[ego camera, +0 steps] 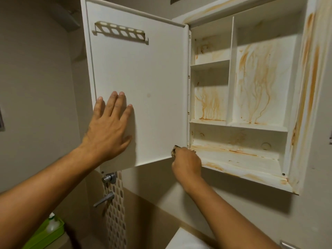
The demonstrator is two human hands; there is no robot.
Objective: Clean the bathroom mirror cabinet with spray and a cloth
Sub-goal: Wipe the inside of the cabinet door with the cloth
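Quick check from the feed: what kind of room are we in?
Most likely a bathroom: a wall cabinet with orange-stained shelves and its door open, metal taps on the tiled wall below, a green tray holding a bottle.

The left arm reaches up from the lower left, forearm bare; the left hand [109, 130] is raised palm-forward, its fingers [117, 103] straight and slightly spread, thumb out to the right; the right arm rises from the lower right and ends lower; the right hand [186, 162] shows its back, fingers curled tight round a scrap of cloth [174, 151] peeking out at its upper left.
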